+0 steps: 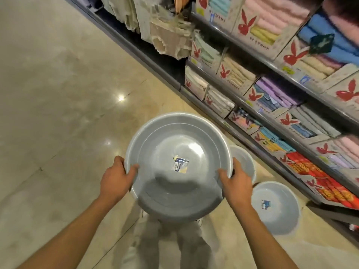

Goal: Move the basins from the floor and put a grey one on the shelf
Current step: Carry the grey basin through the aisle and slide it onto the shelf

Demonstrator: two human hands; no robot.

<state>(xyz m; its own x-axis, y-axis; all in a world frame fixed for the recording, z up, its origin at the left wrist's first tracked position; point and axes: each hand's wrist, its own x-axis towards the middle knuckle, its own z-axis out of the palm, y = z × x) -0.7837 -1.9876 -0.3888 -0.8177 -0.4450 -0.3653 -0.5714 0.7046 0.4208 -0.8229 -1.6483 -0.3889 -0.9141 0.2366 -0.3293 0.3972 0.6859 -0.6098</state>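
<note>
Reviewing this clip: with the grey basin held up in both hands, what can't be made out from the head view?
- Fingers of the left hand and right hand: wrapped under the grey basin, only thumbs show.
- Sticker inside it: too small and blurred to read.
- Nearer floor basin: clear; the farther floor basin is half hidden by the held one.
- Where the shelf has free space: nothing shows it.

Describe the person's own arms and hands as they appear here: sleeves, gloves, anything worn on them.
Both forearms are bare up to the frame's bottom edge; no sleeve shows. The left hand and right hand wear no gloves. No watch, bracelet or ring is visible on either wrist or on the fingers that show.
</note>
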